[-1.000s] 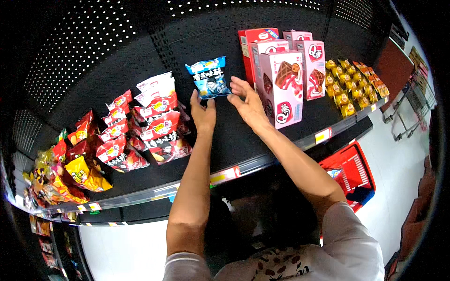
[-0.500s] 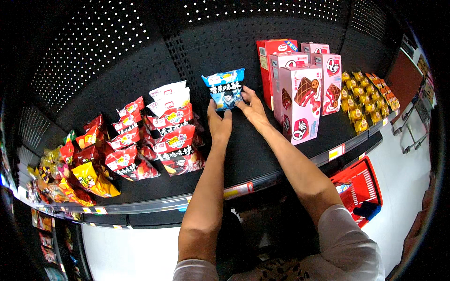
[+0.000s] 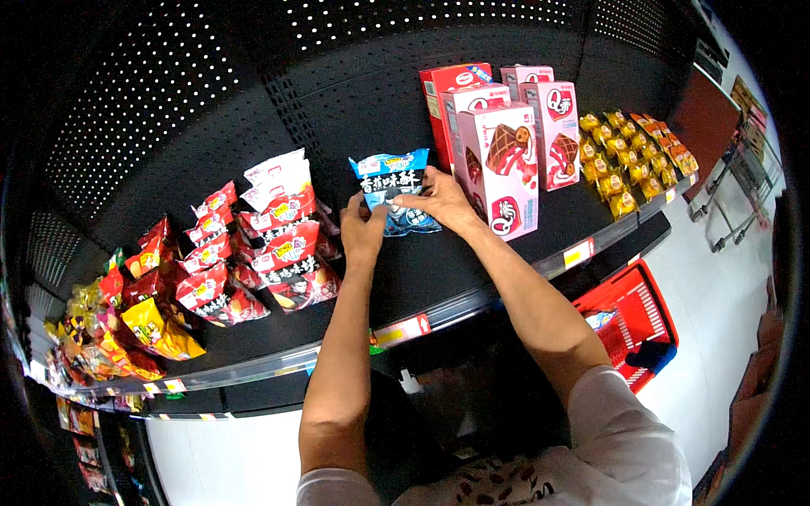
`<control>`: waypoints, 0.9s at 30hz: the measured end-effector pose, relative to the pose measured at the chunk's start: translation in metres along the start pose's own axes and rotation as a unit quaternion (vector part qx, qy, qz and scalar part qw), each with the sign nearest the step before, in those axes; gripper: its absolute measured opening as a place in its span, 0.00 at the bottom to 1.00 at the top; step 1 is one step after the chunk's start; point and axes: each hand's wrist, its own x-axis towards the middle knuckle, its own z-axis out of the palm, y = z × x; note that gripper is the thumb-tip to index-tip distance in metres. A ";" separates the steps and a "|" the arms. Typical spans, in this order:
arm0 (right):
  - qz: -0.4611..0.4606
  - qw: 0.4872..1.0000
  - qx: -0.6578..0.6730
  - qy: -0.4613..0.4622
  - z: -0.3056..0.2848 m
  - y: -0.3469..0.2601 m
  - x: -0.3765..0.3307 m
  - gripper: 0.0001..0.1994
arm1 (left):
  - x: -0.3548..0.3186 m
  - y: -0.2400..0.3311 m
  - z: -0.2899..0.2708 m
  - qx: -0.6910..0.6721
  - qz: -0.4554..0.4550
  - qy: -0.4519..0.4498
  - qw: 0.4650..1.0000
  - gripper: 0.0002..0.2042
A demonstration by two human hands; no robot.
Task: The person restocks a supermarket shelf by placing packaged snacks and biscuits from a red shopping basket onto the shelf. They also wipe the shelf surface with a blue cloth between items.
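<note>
A blue snack bag [image 3: 393,163] stands on the black shelf, its printed front facing me, between red-and-white bags and pink boxes. My right hand [image 3: 447,205] grips its right side, thumb laid across the front and fingers at the edge. At the lower left side of the bag, my left hand [image 3: 364,232] holds it between thumb and fingers. The fingertips behind the bag are hidden.
Red-and-white snack bags [image 3: 295,274] stand in rows to the left, with a yellow bag [image 3: 162,327] beyond. Pink boxes [image 3: 506,169] and small yellow packs [image 3: 623,204] are to the right. A red basket [image 3: 641,308] sits below the shelf's front edge [image 3: 456,316].
The blue bag has come closer to me, toward the shelf front. My right thumb has moved across its front. The shelf goods on the right appear further left as my view turned.
</note>
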 end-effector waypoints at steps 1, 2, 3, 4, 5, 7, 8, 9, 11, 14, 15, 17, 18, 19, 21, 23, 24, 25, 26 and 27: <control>-0.003 1.000 0.025 -0.009 -0.002 -0.001 -0.004 0.39 | -0.003 0.000 -0.002 0.010 0.025 0.011 1.000 0.30; 0.005 1.000 0.025 -0.003 0.000 -0.016 -0.012 0.35 | -0.007 0.000 -0.008 0.022 0.049 0.025 0.998 0.29; -0.042 0.998 0.051 0.006 -0.002 -0.022 -0.020 0.29 | -0.015 0.015 -0.006 0.029 0.074 0.032 0.996 0.28; -0.044 0.997 0.055 0.012 -0.005 -0.029 -0.026 0.28 | -0.028 0.028 -0.003 -0.096 0.082 0.006 0.992 0.26; -0.048 0.997 0.057 0.021 -0.013 -0.037 -0.033 0.28 | -0.047 0.066 -0.004 -0.120 0.056 -0.015 0.991 0.24; -0.044 0.997 0.057 0.032 -0.007 -0.057 -0.045 0.24 | -0.060 0.077 -0.028 -0.147 0.010 -0.057 0.987 0.26; -0.043 0.997 0.044 0.054 -0.007 -0.056 -0.048 0.23 | -0.069 0.085 -0.033 -0.165 -0.003 -0.081 0.983 0.26; -0.041 0.996 0.027 0.080 -0.010 -0.054 -0.051 0.22 | -0.077 0.096 -0.034 -0.185 -0.016 -0.110 0.976 0.26; -0.058 0.993 0.080 0.057 -0.020 -0.059 -0.065 0.25 | -0.091 0.110 -0.038 -0.199 -0.026 -0.135 0.970 0.25; -0.027 0.988 0.148 0.018 -0.019 -0.056 -0.082 0.20 | -0.101 0.112 -0.042 -0.229 -0.012 -0.150 0.962 0.22; 0.004 0.992 0.128 0.000 -0.024 -0.064 -0.091 0.17 | -0.102 0.109 -0.045 -0.242 -0.014 -0.148 0.959 0.21; 0.004 0.979 0.204 0.024 -0.016 -0.065 -0.103 0.16 | -0.107 0.108 -0.048 -0.267 -0.017 -0.147 0.952 0.20; 0.025 0.974 0.226 -0.016 -0.021 -0.082 -0.116 0.15 | -0.112 0.110 -0.050 -0.240 -0.029 -0.143 0.960 0.20; 0.022 0.976 0.215 -0.028 -0.021 -0.072 -0.117 0.14 | -0.117 0.113 -0.051 -0.234 -0.018 -0.144 0.961 0.20; 0.018 0.980 0.199 0.004 -0.022 -0.073 -0.128 0.17 | -0.128 0.121 -0.049 -0.222 0.005 -0.145 0.964 0.20; 0.025 0.981 0.190 0.007 -0.025 -0.068 -0.135 0.13 | -0.138 0.126 -0.046 -0.218 0.014 -0.138 0.966 0.21; 0.017 0.977 0.214 0.013 -0.024 -0.072 -0.142 0.12 | -0.143 0.129 -0.044 -0.224 0.019 -0.135 0.965 0.21; 0.009 0.971 0.237 0.021 -0.023 -0.074 -0.147 0.12 | -0.147 0.131 -0.042 -0.230 0.024 -0.134 0.964 0.22; 0.005 0.962 0.271 0.020 -0.021 -0.070 -0.151 0.10 | -0.152 0.131 -0.040 -0.229 0.019 -0.137 0.963 0.22; 0.002 0.961 0.274 0.027 -0.022 -0.066 -0.155 0.10 | -0.154 0.130 -0.039 -0.222 0.036 -0.137 0.965 0.22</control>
